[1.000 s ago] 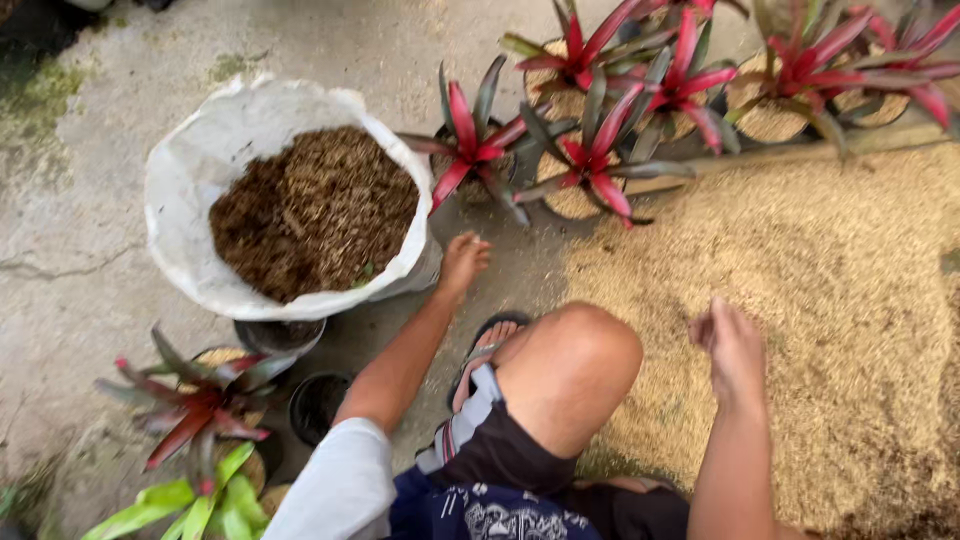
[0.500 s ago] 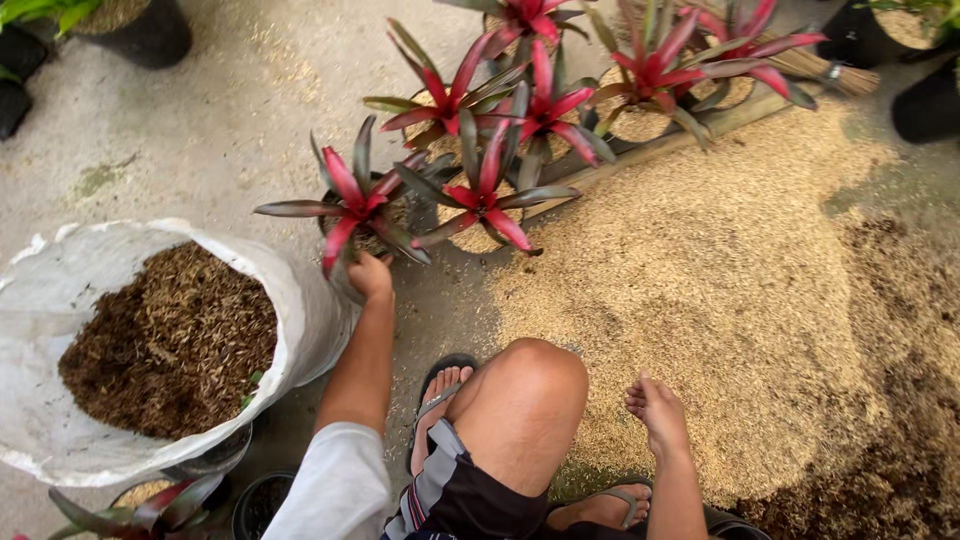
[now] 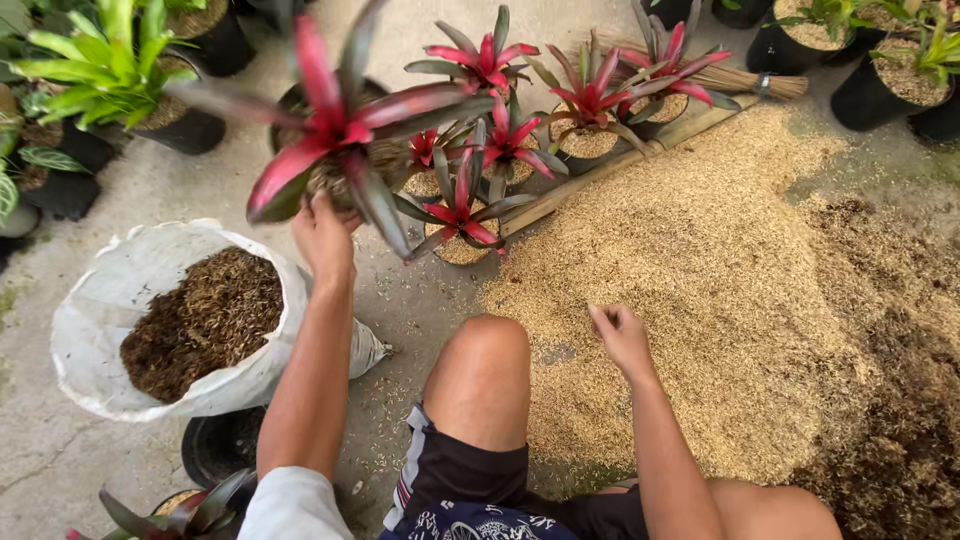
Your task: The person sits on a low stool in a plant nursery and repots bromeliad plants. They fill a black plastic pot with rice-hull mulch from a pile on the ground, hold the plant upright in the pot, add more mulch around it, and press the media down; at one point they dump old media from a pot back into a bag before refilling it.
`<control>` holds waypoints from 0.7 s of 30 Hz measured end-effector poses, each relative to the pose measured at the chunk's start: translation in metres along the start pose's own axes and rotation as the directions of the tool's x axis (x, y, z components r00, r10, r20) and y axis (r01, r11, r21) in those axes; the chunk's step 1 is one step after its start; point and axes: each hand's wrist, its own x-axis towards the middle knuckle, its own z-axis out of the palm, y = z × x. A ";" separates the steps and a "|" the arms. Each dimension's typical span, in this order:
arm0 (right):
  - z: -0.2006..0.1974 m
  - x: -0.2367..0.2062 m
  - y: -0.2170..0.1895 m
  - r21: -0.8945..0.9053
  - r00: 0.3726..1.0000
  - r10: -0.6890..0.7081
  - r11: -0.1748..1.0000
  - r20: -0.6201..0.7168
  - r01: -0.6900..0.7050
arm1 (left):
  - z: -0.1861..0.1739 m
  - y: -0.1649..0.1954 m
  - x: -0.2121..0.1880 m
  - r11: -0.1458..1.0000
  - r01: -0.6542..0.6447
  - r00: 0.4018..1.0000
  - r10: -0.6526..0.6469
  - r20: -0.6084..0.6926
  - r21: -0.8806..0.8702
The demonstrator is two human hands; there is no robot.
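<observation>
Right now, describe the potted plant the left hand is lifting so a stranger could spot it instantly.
Start at the white sack of dark brown mulch on the left. Just above its right rim, the left hand grips the base of a red-centred plant. Unlike the other red plants standing in a cluster on the ground, this one is raised, tilted and closest to the camera.

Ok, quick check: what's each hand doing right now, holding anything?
Left hand: closed on the base of a lifted red bromeliad plant.
Right hand: loosely curled over the rice husk pile; whether it holds anything cannot be told.
</observation>
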 end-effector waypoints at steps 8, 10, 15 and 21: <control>-0.050 -0.006 -0.048 0.133 0.777 -0.620 0.765 -0.113 0.630 | 0.140 0.048 -0.064 0.936 0.287 0.720 -0.352 0.598 0.205; -0.066 -0.011 -0.040 0.213 0.718 -0.678 0.687 -0.158 0.695 | 0.174 0.038 -0.104 0.875 0.378 0.553 -0.476 0.684 0.302; -0.095 -0.047 0.009 0.313 0.642 -0.689 0.562 -0.336 0.766 | 0.218 -0.002 -0.185 0.822 0.306 0.359 -0.566 0.742 0.479; -0.076 -0.066 0.055 0.614 0.755 -0.494 0.452 -0.432 0.647 | 0.213 -0.058 -0.238 0.887 -0.379 0.371 -0.116 0.922 0.264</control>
